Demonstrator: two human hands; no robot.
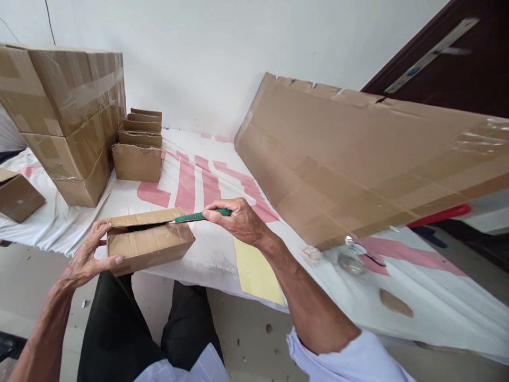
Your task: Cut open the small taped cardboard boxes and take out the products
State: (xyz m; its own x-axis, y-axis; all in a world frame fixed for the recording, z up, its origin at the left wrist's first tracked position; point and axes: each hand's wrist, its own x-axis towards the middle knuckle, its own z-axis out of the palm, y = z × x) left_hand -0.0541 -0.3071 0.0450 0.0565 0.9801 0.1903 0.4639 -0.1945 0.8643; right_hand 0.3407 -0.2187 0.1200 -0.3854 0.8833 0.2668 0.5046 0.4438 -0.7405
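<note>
A small cardboard box [153, 248] sits at the table's front edge, its top flaps slightly parted along a dark gap. Around the box's left end my left hand [90, 254] is closed, thumb on the near side and fingers at the far corner. My right hand [236, 218] grips a green box cutter [193, 217]. The cutter's tip meets the top of the box near its right end, at the gap between the flaps. What lies inside the box is too dark to make out.
Taped cardboard boxes [71, 122] are stacked at the left. Beside them stand several open small boxes [139, 162]. Another box [19, 196] lies far left. A large cardboard carton [358, 159] leans across the right. Yellow paper [258, 270] and a roll of clear tape [352, 263] lie on the table.
</note>
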